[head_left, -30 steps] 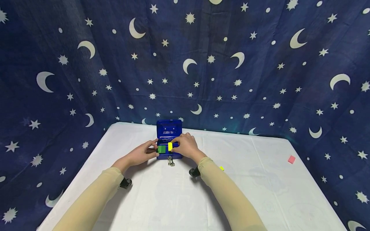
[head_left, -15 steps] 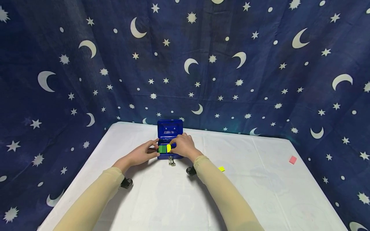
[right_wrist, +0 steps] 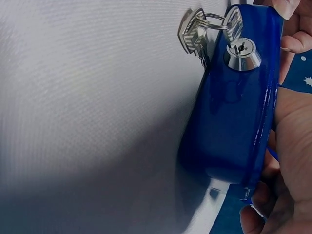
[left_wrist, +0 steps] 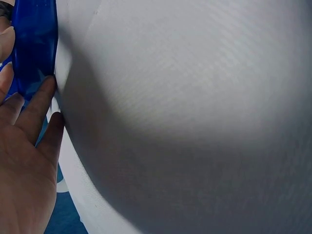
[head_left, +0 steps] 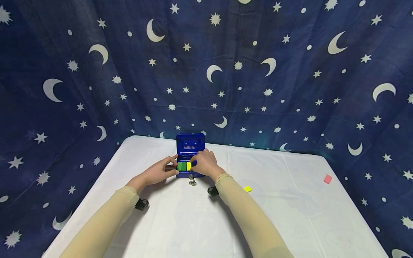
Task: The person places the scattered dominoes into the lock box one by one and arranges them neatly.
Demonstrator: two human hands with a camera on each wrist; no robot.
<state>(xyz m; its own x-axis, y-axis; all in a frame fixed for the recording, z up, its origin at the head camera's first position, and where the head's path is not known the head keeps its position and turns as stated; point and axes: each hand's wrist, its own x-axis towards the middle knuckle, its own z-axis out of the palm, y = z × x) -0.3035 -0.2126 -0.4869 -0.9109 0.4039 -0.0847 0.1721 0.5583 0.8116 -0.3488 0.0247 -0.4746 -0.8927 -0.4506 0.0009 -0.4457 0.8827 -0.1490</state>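
A blue metal cash box [head_left: 190, 144] stands at the far side of the white table with its lid raised. Two green blocks [head_left: 181, 166] sit side by side in its left part. Just right of them is a yellow block [head_left: 189, 166], pinched by the fingers of my right hand [head_left: 207, 163], which reaches over the box's right side. My left hand [head_left: 159, 170] holds the box's left end, thumb near the front corner and index finger toward the back. In the right wrist view, keys [right_wrist: 194, 33] hang on a ring at the front lock [right_wrist: 242, 53]. The box's right interior is hidden.
A flat yellow piece [head_left: 247, 189] lies beside my right forearm. Farther right, near the table's edge, is a pink-red piece [head_left: 327, 178]. A dark blue curtain [head_left: 206, 71] with moons and stars hangs behind the white-covered table [head_left: 180, 222].
My right hand has moved the yellow block left and down until it stands beside the green blocks. The left hand stays at the box. The view has shifted slightly.
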